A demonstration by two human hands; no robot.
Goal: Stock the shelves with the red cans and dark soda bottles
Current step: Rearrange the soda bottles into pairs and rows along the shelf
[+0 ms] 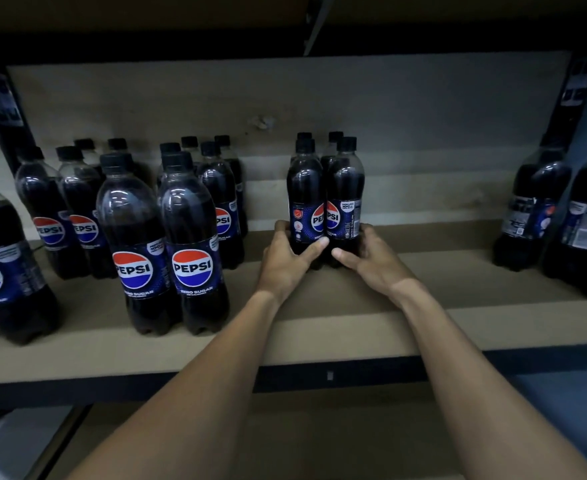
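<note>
The left hand (286, 261) is curling its fingers round the bottom of the left bottle (305, 199), and the right hand (371, 256) is gripping the right bottle (345, 199) the same way. Both dark soda bottles are standing up, side by side and touching, in the middle of the shelf (458, 327). The back bottles (335, 137) are standing right behind them, maybe touching. Other bottles (191, 258) are waiting on the left.

left hand (285, 261) grips left bottle (305, 199) | right hand (371, 259) grips right bottle (346, 199) | arms outstretched
</note>
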